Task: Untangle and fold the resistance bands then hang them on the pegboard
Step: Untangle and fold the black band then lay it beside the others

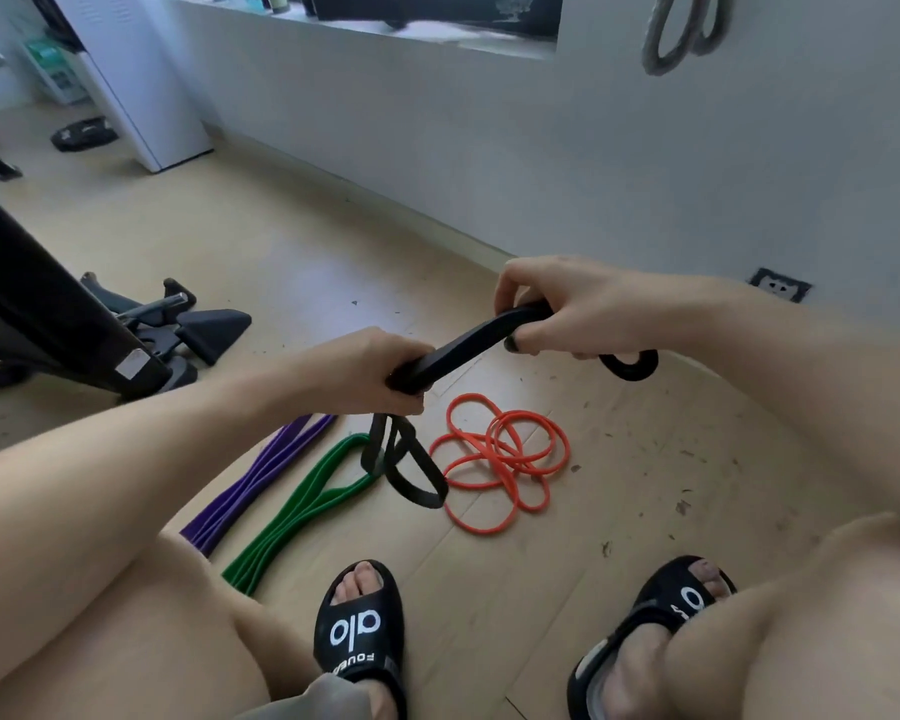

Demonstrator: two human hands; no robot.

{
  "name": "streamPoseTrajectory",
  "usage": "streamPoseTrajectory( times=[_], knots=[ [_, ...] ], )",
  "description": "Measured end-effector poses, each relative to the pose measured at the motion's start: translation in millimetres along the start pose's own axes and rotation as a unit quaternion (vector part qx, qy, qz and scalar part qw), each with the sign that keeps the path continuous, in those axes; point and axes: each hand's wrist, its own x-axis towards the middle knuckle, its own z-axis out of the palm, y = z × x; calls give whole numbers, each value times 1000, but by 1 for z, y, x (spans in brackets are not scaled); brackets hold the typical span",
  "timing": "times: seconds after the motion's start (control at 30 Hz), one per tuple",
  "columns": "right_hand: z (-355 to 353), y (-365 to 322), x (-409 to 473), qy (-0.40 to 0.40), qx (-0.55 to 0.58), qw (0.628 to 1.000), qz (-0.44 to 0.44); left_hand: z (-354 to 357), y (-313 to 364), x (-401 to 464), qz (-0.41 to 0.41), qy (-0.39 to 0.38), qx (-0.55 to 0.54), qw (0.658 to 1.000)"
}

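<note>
Both hands (380, 371) (fingers (520, 340) curled) around black band (468, 345)

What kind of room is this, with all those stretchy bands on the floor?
Probably a home workout corner. Purple band, green band and orange band lie on the wooden floor, black exercise equipment stands at left, and another grey band hangs on the wall.

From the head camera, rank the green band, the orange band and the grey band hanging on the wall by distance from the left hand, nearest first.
Measured from the left hand:
1. green band, on the floor just below it.
2. orange band, tangled on the floor to the right.
3. grey band, hanging high on the wall, top right.
</note>
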Motion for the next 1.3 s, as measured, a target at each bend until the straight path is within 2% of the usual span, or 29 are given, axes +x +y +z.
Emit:
streamPoseTrajectory(
  times=[0.13, 0.33, 0.47, 0.63, 0.77, 0.87, 0.93, 1.0, 1.13, 1.3],
  knots=[
    [-1, 0, 5, 0, 11, 1000, -2, -15, -13, -17, -21, 51, 40, 998],
    [25, -26, 26, 17, -144, 986, -80, -36, -37, -66, -90, 66, 70, 991],
    [53, -42, 46, -3, -224, 961, -160, -25, -70, -109, -141, 36, -55, 988],
    [106, -35, 81, -59, -296, 935, -186, 49, -107, -151, -173, 10, -198, 965],
    [176, -12, 111, -114, -309, 925, -189, 118, -126, -181, -227, -32, -186, 955],
    [223, 10, 128, -165, -320, 915, -182, 169, -145, -213, -313, -99, -189, 926],
    [251, 24, 138, -181, -314, 916, -169, 202, -153, -234, -362, -77, -226, 901],
    [280, 35, 150, -200, -307, 915, -168, 232, -161, -243, -375, -53, -244, 893],
    [330, 55, 179, -221, -339, 897, -178, 274, -184, -234, -396, -93, -249, 879],
    [373, 80, 212, -219, -371, 884, -183, 317, -213, -209, -445, -88, -201, 868]
  ],
)
